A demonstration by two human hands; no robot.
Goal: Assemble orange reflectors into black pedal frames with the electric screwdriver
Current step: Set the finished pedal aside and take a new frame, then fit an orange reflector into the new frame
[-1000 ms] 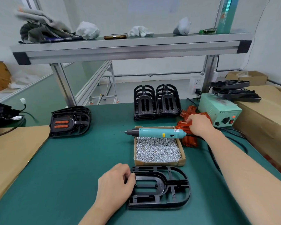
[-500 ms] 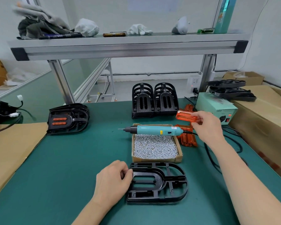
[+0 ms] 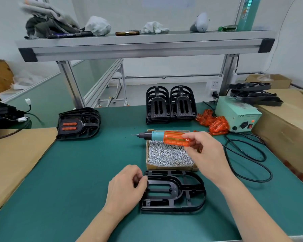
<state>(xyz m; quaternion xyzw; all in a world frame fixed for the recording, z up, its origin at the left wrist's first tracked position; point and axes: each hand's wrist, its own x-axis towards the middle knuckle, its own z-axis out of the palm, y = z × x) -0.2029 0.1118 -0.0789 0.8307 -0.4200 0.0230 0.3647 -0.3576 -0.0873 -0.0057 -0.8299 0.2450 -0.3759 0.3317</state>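
We are pinching one orange reflector (image 3: pixel 176 138) between the thumb and fingertips of our right hand (image 3: pixel 205 151). We are holding it up in the air, over the box of screws (image 3: pixel 164 167) and in front of the electric screwdriver (image 3: pixel 156 135), which is lying across the back of that box. Our left hand (image 3: pixel 128 187) is sitting near the front edge of the table (image 3: pixel 77 172). Its fingers are curling round the left end of the black pedal frame (image 3: pixel 182 189) to keep it from sliding.

What matters most for the coming move is this. The frame is lying flat, lower down and closer to us than the reflector, just in front of the box. The long hole in its middle is running left to right. The reflector is pointing nearly the same way, only tipped a little. So we are thinking the right hand needs to come down and toward us, turning the reflector just a bit, to drop it into the hole. The right hand is nearer the reflector, and the left hand is nearer the frame.

A moment ago our right hand was reaching into the pile of reflectors (image 3: pixel 217 124) toward the back right of the table. Then it was lifting one up beside the box. Now it is carrying it over the box. The left hand is staying on the frame, and the screwdriver is still lying untouched.
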